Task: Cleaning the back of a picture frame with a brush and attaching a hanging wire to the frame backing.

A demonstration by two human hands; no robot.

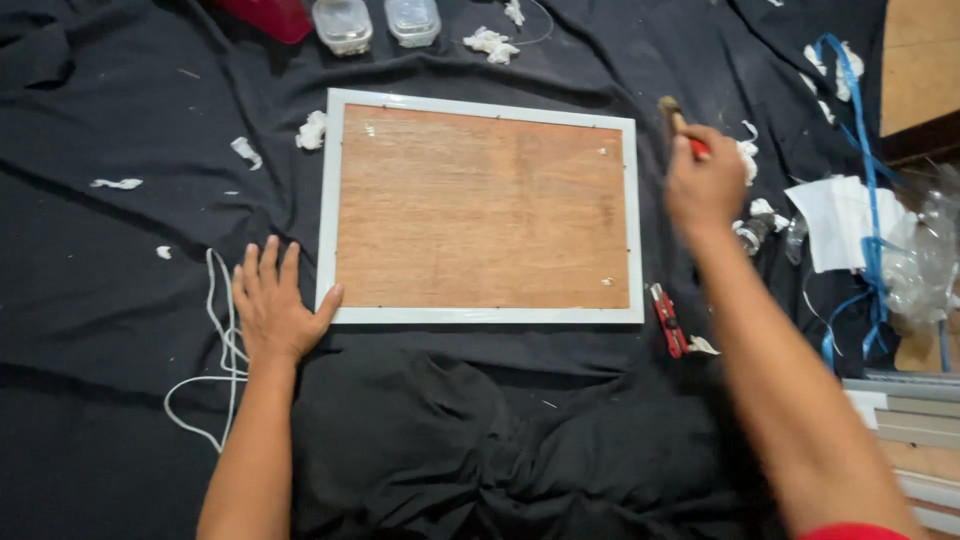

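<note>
Lying nearest the camera, a bunched fold of the black cloth [480,450] is seen between the two forearms. The left hand [272,305] is laid flat and open on the cloth, fingers spread, with the thumb touching the near left corner of the picture frame [480,316]. Just left of that hand a loop of white cord [215,330] is spread over the cloth. Near the frame's near right corner, a small red tool [668,320] is left lying, possibly a cutter, though this cannot be told with certainty.

The frame is placed face down in the middle of the cloth, its white border enclosing a brown wooden backing board [480,205]. Beyond the frame's right edge, the right hand [705,185] is closed around the red handle of a small hammer [672,112], whose head is held raised above the cloth; the hammer is blurred.

Scraps of white paper [312,130] are scattered near the frame's far left corner. At the right edge of the cloth, blue ribbon [868,180] and white sheets [835,220] are piled. At the far edge, two clear plastic containers [343,25] are set side by side.
</note>
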